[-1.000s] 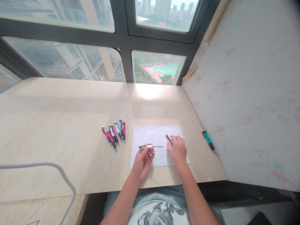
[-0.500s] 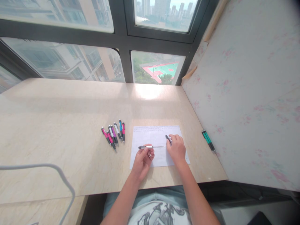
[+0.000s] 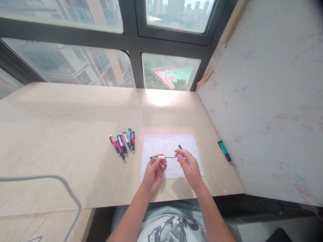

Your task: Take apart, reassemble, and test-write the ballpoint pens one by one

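Observation:
My left hand pinches a white pen barrel with a dark clip end, held level over the sheet of paper. A thin refill sticks out bare from the barrel's right end. At that refill's tip, my right hand has its thumb and fingertips closed together; the exact contact is partly hidden. A black pen grip lies on the paper just beyond the right fingers, partly covered by them. Handwritten lines run along the sheet's far edge.
Several pens in pink, white, purple and blue lie left of the paper. Two green pens rest by the wall at right. A grey cable curves over the near left of the table. Windows stand behind.
My right hand has moved off the black pen grip, leaving it on the paper, and come to the refill's tip. My left hand keeps the pen barrel nearly still.

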A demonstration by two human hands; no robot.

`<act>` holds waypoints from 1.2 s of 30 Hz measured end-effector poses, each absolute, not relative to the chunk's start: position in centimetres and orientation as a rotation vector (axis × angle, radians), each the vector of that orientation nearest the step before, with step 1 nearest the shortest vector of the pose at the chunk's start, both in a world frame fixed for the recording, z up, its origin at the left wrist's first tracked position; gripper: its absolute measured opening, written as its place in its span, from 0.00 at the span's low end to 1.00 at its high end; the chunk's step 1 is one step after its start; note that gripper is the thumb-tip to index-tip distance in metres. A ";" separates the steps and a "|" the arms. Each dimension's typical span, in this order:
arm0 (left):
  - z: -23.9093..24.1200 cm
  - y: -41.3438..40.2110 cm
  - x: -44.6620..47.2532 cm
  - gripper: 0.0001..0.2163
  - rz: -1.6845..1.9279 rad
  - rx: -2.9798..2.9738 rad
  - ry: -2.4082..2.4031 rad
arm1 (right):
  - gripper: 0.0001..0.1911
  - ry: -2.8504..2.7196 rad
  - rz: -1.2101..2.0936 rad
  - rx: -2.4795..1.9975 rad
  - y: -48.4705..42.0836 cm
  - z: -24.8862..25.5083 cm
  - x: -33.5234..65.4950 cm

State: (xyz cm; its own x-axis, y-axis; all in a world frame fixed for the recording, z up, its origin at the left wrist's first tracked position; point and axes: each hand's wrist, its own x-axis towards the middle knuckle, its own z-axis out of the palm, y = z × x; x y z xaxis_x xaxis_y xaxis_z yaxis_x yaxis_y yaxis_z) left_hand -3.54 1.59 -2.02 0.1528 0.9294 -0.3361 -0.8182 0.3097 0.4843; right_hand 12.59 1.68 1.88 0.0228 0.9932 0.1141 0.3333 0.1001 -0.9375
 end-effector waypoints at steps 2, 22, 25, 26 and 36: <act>-2.0 1.5 -3.5 0.08 1.290 0.249 0.661 | 0.09 -1.551 0.896 -1.330 1.3 2.5 12.4; -1.9 1.3 -3.3 0.11 1.296 0.244 0.721 | 0.08 -1.798 0.866 -1.429 0.8 1.3 13.8; -2.2 1.6 -3.5 0.10 1.336 0.162 0.715 | 0.14 -1.784 0.849 -1.474 0.9 0.9 14.0; -2.2 1.7 -3.6 0.10 1.345 0.138 0.712 | 0.14 -1.772 0.840 -1.492 0.9 0.7 14.2; -2.5 1.9 -3.7 0.09 1.327 0.098 0.686 | 0.06 -1.773 0.443 -1.718 2.6 -1.8 15.1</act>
